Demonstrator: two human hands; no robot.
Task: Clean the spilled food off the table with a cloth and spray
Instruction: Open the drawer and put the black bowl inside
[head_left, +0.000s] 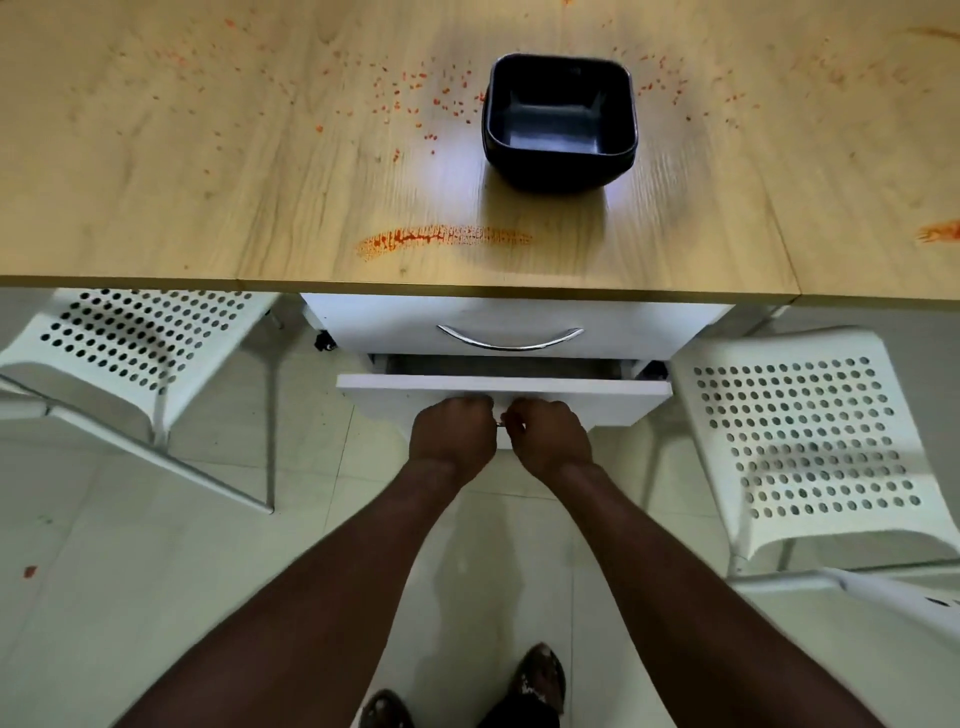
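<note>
A wooden table (208, 208) carries scattered orange-red food specks (415, 98) and a long red smear (441, 238) near its front edge. An empty black square bowl (560, 122) stands on the table. Below the edge a white drawer unit has a lower drawer (597, 389) pulled out a little. My left hand (451, 431) and my right hand (550, 434) both grip that drawer's metal handle, fingers curled round it. The drawer's inside is mostly hidden. No cloth or spray bottle is in view.
The upper drawer (509, 322) with its curved metal handle is closed. White perforated chairs stand at the left (130, 343) and the right (800, 441). Another red smear (940, 231) lies at the table's right edge. A red spot (30, 571) marks the tiled floor.
</note>
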